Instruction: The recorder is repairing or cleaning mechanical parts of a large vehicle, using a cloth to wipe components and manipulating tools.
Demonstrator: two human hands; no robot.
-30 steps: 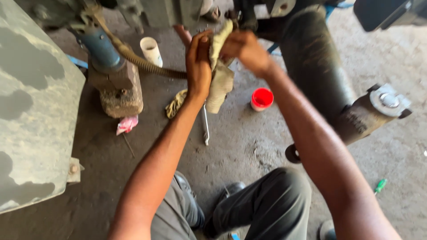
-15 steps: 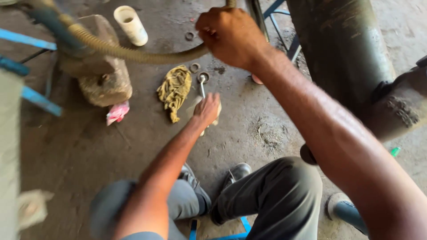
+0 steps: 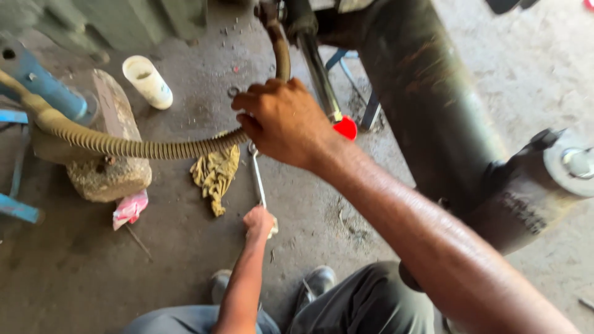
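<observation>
Head view: right hand point(image 3: 286, 120) closed around a ribbed tan hose point(image 3: 142, 147), gripping it where it bends upward toward dark machinery at the top of the frame. Hose runs left across a stone block point(image 3: 108, 167) toward a blue cylinder point(image 3: 46, 93). Left hand point(image 3: 260, 221) low on the concrete floor point(image 3: 185, 266), fingers closed on the near end of a long metal wrench point(image 3: 257, 176) lying flat. Yellow rag point(image 3: 215, 176) just left of the wrench, under the hose. White cup point(image 3: 147, 80) upright behind the block. Red cap point(image 3: 345, 127) beside a big dark pipe point(image 3: 427, 105). Pink scrap point(image 3: 130, 209) at the block's base.
</observation>
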